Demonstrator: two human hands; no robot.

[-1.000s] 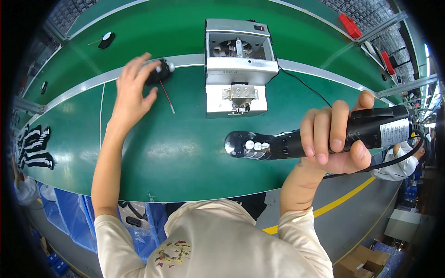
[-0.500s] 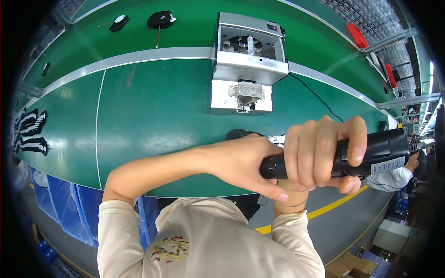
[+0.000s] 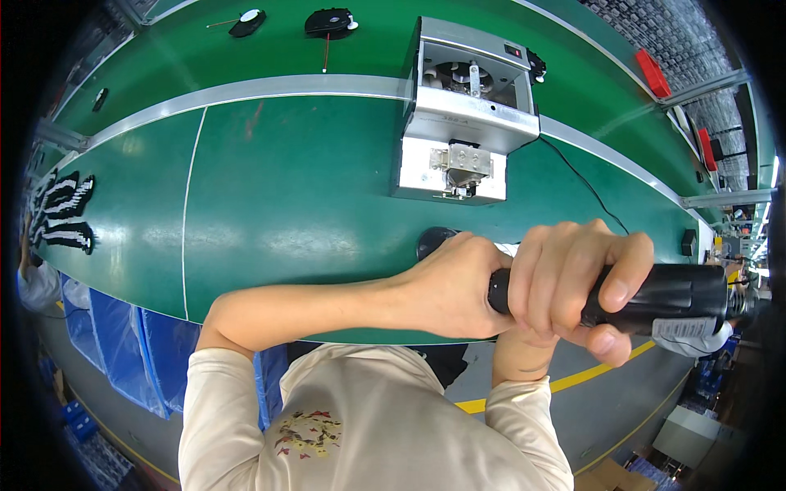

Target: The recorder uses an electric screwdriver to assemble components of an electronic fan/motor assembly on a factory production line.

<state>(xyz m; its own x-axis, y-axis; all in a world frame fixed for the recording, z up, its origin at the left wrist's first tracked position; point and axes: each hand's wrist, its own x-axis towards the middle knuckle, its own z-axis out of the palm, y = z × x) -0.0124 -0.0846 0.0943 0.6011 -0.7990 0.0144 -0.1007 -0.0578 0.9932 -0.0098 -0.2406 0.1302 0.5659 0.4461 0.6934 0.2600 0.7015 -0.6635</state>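
both hands on a black power tool, held level over the near edge of the green bench, right of centre, its body running left to right. right hand wraps the barrel from above, fingers closed tight round it, thumb tucked underneath toward the near side. left hand reaches across from the left and is clamped over the tool's left end, fingers curled together; that end is fully covered, so can't tell what's at the tip. a small dark round part shows just beyond the left knuckles, touching or almost touching the hand, can't tell which. a pale label sits on the tool's underside near its right end, which is clipped by the dark rim of the view. far of the hands, on the bench: a grey metal fixture box, open top with a rotor-like mechanism inside, small metal clamp block on its near plate. a black cable runs from the box's right side down to the right across the bench. far left, beyond a silver rail, two black fan-like parts, one with a red wire hanging toward the rail. black-and-white gloves lie at the far left edge of the bench. yellow floor line near right, below the bench.
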